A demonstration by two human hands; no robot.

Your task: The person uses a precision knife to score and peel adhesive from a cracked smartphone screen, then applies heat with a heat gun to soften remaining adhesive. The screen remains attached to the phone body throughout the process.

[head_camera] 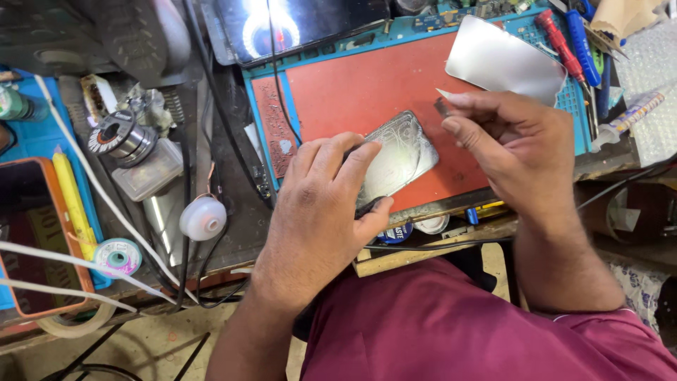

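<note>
My left hand (321,212) grips a phone (398,159) lying glass-up on the red work mat (352,85), fingers over its near end and thumb under the lower edge. My right hand (518,144) hovers just right of the phone and pinches a small thin flat piece (446,103) between thumb and forefinger, close to the phone's far right corner. A shiny rectangular sheet (504,60) lies on the mat behind my right hand.
Red and blue screwdrivers (571,35) lie at the mat's right edge. A dark tablet (296,25) sits at the back. On the left are solder wire spools (118,135), a white round cap (203,217), a yellow stick (70,197), cables and a blue tray (28,141).
</note>
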